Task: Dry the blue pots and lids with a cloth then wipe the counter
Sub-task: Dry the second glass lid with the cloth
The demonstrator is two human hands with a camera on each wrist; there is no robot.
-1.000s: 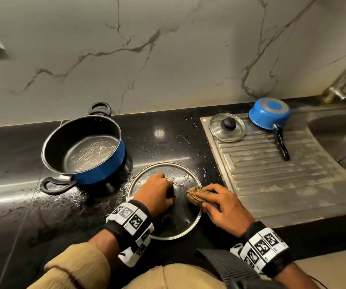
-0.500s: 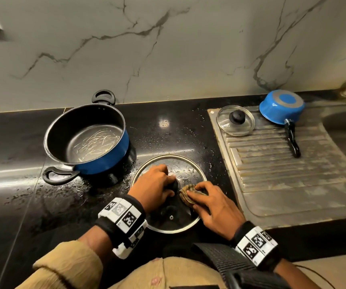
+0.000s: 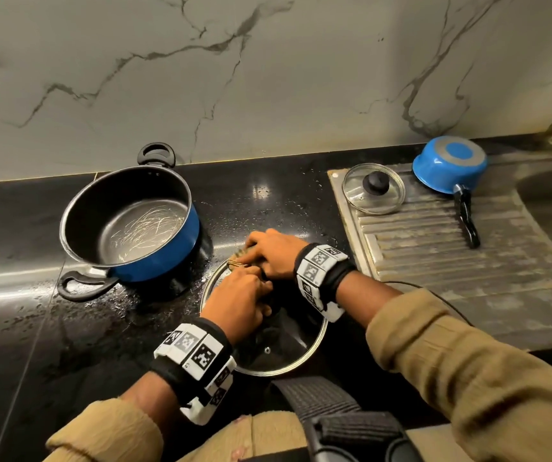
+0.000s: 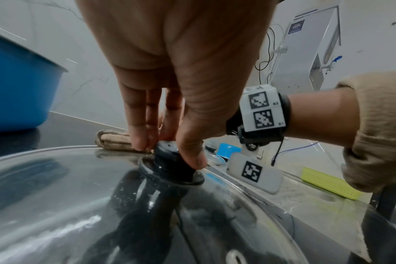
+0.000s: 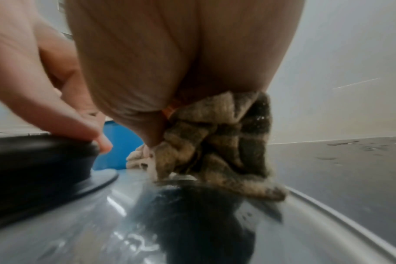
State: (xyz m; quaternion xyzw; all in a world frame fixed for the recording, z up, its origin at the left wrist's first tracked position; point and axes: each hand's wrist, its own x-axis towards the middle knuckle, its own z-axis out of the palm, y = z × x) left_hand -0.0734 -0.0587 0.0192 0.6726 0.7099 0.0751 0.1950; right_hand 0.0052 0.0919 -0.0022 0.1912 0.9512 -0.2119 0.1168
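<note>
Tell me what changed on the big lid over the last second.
The right hand carried the cloth across the large glass lid from its right side to the far edge, toward the big blue pot. The left hand stays gripping the knob. Small lid and saucepan are unmoved.

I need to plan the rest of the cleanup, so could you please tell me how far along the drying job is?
Nothing looks finished for certain. In hand: the left hand grips the knob of the large glass lid while the right hand rubs the cloth along its far rim. Left: the small lid and upturned saucepan on the drainboard, possibly the big pot, and the counter, which shows droplets.
</note>
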